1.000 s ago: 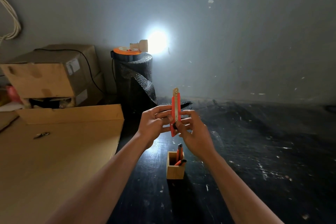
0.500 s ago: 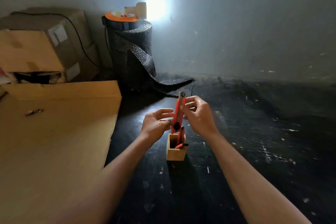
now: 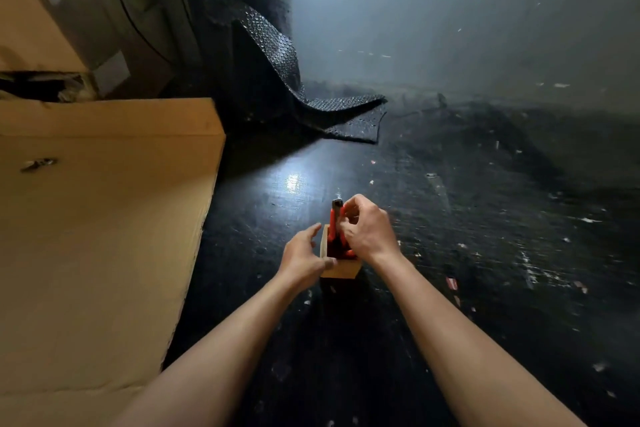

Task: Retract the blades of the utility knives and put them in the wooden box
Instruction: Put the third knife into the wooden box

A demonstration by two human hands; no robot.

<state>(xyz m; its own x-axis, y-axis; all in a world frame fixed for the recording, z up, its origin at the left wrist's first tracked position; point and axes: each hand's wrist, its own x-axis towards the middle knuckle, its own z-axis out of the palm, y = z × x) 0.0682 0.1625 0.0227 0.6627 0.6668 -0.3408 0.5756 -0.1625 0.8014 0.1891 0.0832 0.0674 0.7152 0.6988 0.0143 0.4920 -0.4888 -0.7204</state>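
A small wooden box stands on the black table. An orange utility knife stands upright in it, its dark end on top. My right hand pinches the knife from the right, just above the box, and covers other orange knives inside. My left hand is at the box's left side, thumb touching the front corner, fingers spread and holding nothing. Whether a blade sticks out is hidden.
A big flat cardboard sheet covers the table's left part, with a small metal object lying on it. Behind stand cardboard boxes and a roll of dark bubble wrap whose loose end trails onto the table. Paper scraps dot the right side.
The knife has come down from chest height into the box. My left hand let go of it and dropped to the box's side. The camera tilted downward.
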